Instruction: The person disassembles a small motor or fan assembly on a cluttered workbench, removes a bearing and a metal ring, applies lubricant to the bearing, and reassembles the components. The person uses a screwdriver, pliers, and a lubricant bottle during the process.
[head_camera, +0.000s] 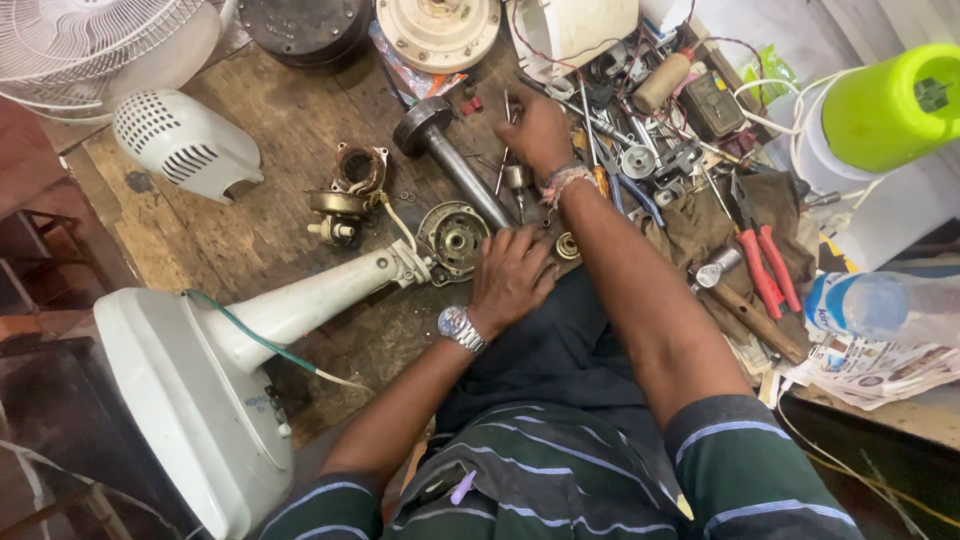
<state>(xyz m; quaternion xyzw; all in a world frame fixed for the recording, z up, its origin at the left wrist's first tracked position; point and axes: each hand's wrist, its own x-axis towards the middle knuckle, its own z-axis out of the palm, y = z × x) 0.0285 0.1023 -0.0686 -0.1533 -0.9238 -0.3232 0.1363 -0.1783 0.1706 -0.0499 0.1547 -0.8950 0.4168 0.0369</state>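
While the left hand (512, 275) lies flat, fingers spread, beside the round motor housing (454, 237) on the wooden bench (250, 220), the right hand (535, 130) reaches into scattered tools (640, 160); can't tell its finger state.

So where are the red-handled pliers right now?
The red-handled pliers lie on the right of the wooden workbench, on a brown cloth, beyond the person's right forearm and just above the wooden-handled hammer.
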